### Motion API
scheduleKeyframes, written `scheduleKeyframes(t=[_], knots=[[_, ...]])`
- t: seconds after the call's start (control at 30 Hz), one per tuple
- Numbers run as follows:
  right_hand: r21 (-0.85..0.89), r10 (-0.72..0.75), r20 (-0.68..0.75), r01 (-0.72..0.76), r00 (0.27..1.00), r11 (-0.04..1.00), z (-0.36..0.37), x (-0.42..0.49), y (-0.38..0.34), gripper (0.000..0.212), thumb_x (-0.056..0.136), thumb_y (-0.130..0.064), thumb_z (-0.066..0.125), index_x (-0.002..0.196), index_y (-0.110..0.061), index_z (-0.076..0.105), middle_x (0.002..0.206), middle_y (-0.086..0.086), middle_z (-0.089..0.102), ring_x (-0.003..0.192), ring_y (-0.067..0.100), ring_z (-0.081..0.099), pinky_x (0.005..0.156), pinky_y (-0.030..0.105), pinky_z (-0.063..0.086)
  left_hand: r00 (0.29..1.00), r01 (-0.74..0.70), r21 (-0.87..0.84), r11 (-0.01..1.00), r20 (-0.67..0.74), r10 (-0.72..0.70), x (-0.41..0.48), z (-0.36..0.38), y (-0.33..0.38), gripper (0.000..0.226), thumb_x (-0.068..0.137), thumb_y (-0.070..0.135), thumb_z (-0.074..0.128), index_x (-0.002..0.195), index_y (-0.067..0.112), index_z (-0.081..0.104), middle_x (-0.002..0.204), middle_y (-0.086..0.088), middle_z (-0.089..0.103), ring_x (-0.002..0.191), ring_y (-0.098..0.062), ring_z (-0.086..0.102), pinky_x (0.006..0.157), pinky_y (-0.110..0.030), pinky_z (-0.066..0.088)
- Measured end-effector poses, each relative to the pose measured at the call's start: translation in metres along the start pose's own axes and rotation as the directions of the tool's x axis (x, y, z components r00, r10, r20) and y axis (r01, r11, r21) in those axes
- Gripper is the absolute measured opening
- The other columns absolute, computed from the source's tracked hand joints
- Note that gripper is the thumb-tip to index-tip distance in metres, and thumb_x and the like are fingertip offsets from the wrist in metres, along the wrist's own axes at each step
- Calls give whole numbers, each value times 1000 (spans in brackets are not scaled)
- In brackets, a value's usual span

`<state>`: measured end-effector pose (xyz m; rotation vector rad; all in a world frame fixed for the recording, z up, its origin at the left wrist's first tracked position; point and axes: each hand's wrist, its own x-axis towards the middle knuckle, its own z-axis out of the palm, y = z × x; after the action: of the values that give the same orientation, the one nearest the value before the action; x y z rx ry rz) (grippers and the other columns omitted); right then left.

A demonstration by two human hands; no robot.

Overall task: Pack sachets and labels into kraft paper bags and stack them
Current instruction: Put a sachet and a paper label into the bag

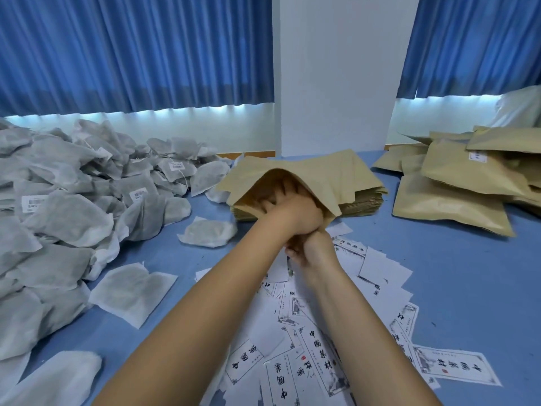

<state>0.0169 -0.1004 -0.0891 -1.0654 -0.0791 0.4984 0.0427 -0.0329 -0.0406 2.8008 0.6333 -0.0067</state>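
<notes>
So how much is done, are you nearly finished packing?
Not nearly. Done: a heap of filled bags lies at the right. In hand: the left hand is inside the open bag, while the right hand grips its lower edge. Left: a big sachet pile, many labels and a stack of empty bags.

open kraft bag: plain tan. left of it, sachets: grey fill under white mesh, white tags with black barcodes. right of it, packed bags: same tan. nearer than it, labels: white, black characters, grey ink-wash, red seals. tabletop blue; curtains behind it blue.
</notes>
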Motion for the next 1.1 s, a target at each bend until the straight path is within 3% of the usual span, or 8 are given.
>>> scheduleKeyframes(t=[0.27,0.37,0.5,0.57,0.87,0.93,1.03,1.1], knots=[[-115,-55,44,60,998,992,5,-7,8,19,91,8,38,88,-7,50,56,3,56,37,12,49,38,19,33,973,-37,81,996,-225,54,-22,-10,-34,32,97,13,40,127,7,51,126,-13,53,117,-31,52,89,-32,41],[-27,-31,-50,29,998,999,-5,0,1,34,88,10,37,68,-15,48,42,-6,47,39,10,44,37,18,34,715,-455,170,874,-516,473,-77,-2,-33,19,81,8,50,85,12,68,87,-6,65,88,-26,60,68,-36,48],[-45,-1,-111,-4,994,999,-9,5,-3,25,97,1,41,76,-8,54,60,6,59,39,9,54,37,17,39,936,-348,-39,937,48,349,-116,19,-76,14,85,24,58,94,24,68,99,6,63,98,-12,55,77,-29,47],[-74,-3,-110,-5,994,997,-7,5,-2,22,98,-3,42,80,-8,53,65,8,59,38,6,55,38,17,40,939,-260,-11,965,230,256,-120,25,-97,35,79,34,71,112,31,61,110,13,50,104,-5,43,77,-21,35],[-108,8,-115,-21,993,994,-10,4,-3,17,98,-3,44,85,-7,54,73,11,60,47,10,56,44,19,44,958,-282,-23,959,-53,281,-103,15,-100,8,88,12,62,85,19,64,86,8,57,88,-9,47,98,-33,37],[-110,9,-121,-22,993,994,-9,3,-3,17,97,-3,44,85,-7,54,69,10,59,47,12,55,46,21,43,871,-423,-136,896,-335,360,-107,9,-97,11,88,8,61,83,17,61,85,9,57,85,-8,50,84,-33,44],[-100,13,-119,-25,993,995,-8,0,-1,14,97,-1,42,89,-6,53,69,9,57,42,10,54,42,19,41,424,-558,15,830,-855,300,-111,8,-76,6,85,2,63,83,8,64,84,2,62,81,-12,53,74,-25,42],[-92,7,-92,-15,996,996,-5,-2,-1,16,95,1,42,92,-7,55,70,7,58,38,8,52,39,18,38,207,-557,196,807,-908,364,-104,14,-61,8,81,-6,63,81,1,67,85,-7,67,84,-20,57,75,-28,42]])
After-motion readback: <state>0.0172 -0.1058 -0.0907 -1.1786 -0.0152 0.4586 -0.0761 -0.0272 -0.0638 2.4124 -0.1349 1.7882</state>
